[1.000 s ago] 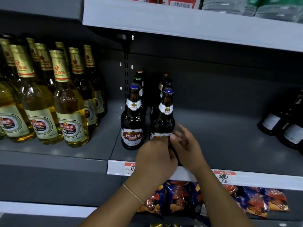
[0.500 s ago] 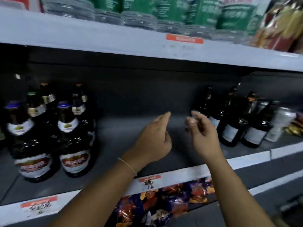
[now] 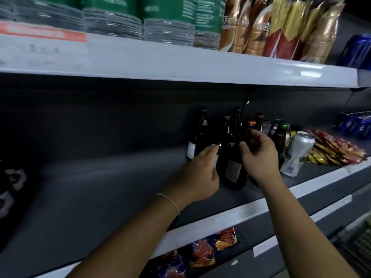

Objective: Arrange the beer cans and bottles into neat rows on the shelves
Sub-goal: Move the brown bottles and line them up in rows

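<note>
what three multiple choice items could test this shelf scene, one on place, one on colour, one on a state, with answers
1. Where does the silver can stand?
A. right of the dark bottles
B. on the top shelf
C. left of both hands

2. What colour is the front edge of the shelf under the bottles?
A. red
B. white
C. green

3. How is the front dark bottle standing?
A. lying on its side
B. upside down
C. upright

Answers: 1 A, the can is just right of the dark bottles, beside the snack packets. 2 B, the edge strip is white. 3 C, it stands cap up between the left hand and the right hand.
</note>
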### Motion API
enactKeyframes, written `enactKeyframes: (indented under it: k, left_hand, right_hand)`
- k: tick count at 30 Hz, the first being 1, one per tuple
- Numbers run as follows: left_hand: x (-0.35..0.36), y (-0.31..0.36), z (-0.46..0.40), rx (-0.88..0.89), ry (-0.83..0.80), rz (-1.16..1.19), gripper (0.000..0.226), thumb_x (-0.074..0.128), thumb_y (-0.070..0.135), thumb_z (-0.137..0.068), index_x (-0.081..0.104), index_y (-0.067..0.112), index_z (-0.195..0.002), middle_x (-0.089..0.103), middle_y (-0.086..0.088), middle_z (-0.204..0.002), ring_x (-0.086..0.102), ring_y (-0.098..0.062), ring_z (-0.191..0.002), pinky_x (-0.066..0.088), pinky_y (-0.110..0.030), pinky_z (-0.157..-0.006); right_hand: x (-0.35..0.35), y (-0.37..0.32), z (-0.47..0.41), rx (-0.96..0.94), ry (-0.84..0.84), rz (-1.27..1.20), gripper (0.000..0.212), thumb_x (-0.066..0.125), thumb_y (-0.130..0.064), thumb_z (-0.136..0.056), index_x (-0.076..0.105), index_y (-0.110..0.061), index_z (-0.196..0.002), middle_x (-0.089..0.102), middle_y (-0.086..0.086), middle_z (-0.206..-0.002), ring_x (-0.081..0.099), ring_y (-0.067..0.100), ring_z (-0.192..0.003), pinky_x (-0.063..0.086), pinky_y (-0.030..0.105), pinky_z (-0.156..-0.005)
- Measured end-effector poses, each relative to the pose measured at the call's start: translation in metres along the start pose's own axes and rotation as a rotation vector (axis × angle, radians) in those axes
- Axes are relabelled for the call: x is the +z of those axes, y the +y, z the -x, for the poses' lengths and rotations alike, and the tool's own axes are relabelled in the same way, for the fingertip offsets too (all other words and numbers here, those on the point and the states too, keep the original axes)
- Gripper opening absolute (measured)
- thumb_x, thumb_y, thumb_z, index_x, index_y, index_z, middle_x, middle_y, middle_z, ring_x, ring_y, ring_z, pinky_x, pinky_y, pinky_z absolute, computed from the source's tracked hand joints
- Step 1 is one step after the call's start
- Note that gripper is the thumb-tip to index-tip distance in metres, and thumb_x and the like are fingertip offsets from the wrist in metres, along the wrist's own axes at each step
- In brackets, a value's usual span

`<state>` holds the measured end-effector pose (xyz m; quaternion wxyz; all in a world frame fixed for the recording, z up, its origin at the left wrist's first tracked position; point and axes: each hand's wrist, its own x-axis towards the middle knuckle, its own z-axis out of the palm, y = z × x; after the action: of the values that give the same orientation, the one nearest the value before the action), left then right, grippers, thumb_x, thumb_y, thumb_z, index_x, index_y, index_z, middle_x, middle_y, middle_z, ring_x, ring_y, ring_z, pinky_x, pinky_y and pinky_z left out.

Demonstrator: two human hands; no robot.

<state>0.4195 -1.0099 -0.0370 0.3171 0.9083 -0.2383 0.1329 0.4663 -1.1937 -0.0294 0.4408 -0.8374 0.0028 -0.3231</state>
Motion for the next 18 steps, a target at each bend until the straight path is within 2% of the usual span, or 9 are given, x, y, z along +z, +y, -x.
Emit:
enactKeyframes:
  k: [3, 5, 7, 10, 12, 14, 16, 18]
  left_hand:
    - [0.011, 0.004, -0.011, -0.019, -0.045, 0.001, 0.066, 0.044, 0.008, -0.094, 0.016, 0.009, -0.154, 0.017, -0.004, -0.161, 0.015, -0.015, -0.148, 0.012, -0.018, -0.117]
    - [0.017, 0.005, -0.016, -0.031, -0.072, -0.010, 0.066, 0.044, 0.010, -0.096, 0.014, 0.009, -0.154, 0.015, -0.004, -0.162, 0.013, -0.014, -0.149, 0.009, -0.017, -0.115]
    - [0.021, 0.004, -0.021, -0.044, -0.097, -0.016, 0.066, 0.044, 0.011, -0.097, 0.012, 0.010, -0.154, 0.013, -0.002, -0.162, 0.011, -0.013, -0.149, 0.007, -0.014, -0.112]
    - [0.026, 0.004, -0.025, -0.067, -0.111, -0.014, 0.066, 0.044, 0.013, -0.097, 0.011, 0.011, -0.155, 0.012, -0.001, -0.163, 0.011, -0.013, -0.149, 0.008, -0.016, -0.113]
    - [0.027, 0.003, -0.026, -0.082, -0.119, -0.025, 0.066, 0.044, 0.014, -0.097, 0.011, 0.012, -0.155, 0.013, -0.002, -0.163, 0.011, -0.013, -0.149, 0.010, -0.019, -0.116]
    - [0.028, 0.002, -0.025, -0.101, -0.129, -0.026, 0.065, 0.043, 0.015, -0.097, 0.012, 0.012, -0.154, 0.014, -0.002, -0.162, 0.012, -0.014, -0.149, 0.011, -0.023, -0.118]
    - [0.028, 0.001, -0.022, -0.113, -0.135, -0.015, 0.065, 0.044, 0.015, -0.097, 0.014, 0.012, -0.154, 0.017, -0.003, -0.162, 0.015, -0.016, -0.148, 0.016, -0.028, -0.120]
    - [0.027, 0.000, -0.018, -0.117, -0.122, 0.005, 0.062, 0.046, 0.015, -0.096, 0.021, 0.012, -0.152, 0.025, -0.004, -0.159, 0.024, -0.019, -0.145, 0.024, -0.032, -0.118]
  right_hand:
    - [0.000, 0.011, -0.013, 0.002, 0.069, -0.019, 0.049, 0.068, -0.023, -0.087, 0.053, -0.007, -0.130, 0.059, 0.014, -0.117, 0.059, 0.023, -0.104, 0.050, 0.032, -0.086]
    - [0.001, 0.015, -0.017, 0.060, 0.049, -0.065, 0.052, 0.069, -0.019, -0.088, 0.049, -0.006, -0.134, 0.057, 0.014, -0.124, 0.058, 0.022, -0.107, 0.044, 0.024, -0.081]
    - [0.002, 0.020, -0.021, 0.095, -0.003, -0.091, 0.056, 0.066, -0.017, -0.091, 0.043, -0.006, -0.140, 0.056, 0.009, -0.133, 0.056, 0.017, -0.112, 0.040, 0.021, -0.086]
    - [0.004, 0.024, -0.024, 0.111, -0.126, -0.149, 0.062, 0.061, -0.018, -0.095, 0.033, -0.012, -0.150, 0.051, 0.000, -0.140, 0.054, 0.011, -0.114, 0.044, 0.029, -0.099]
    - [0.006, 0.025, -0.025, 0.125, -0.169, -0.177, 0.059, 0.058, -0.016, -0.097, 0.033, -0.012, -0.149, 0.054, -0.004, -0.130, 0.053, 0.010, -0.113, 0.046, 0.032, -0.100]
    - [0.007, 0.026, -0.027, 0.112, -0.155, -0.195, 0.050, 0.060, -0.014, -0.095, 0.043, -0.010, -0.142, 0.062, -0.007, -0.114, 0.058, 0.013, -0.110, 0.050, 0.040, -0.101]
    - [0.005, 0.027, -0.027, 0.111, -0.143, -0.240, 0.037, 0.066, -0.012, -0.092, 0.056, -0.013, -0.127, 0.068, -0.009, -0.099, 0.067, 0.015, -0.097, 0.056, 0.047, -0.092]
    - [0.004, 0.029, -0.025, 0.096, -0.139, -0.220, 0.031, 0.074, -0.020, -0.086, 0.064, -0.016, -0.115, 0.073, -0.001, -0.092, 0.072, 0.020, -0.085, 0.060, 0.049, -0.079]
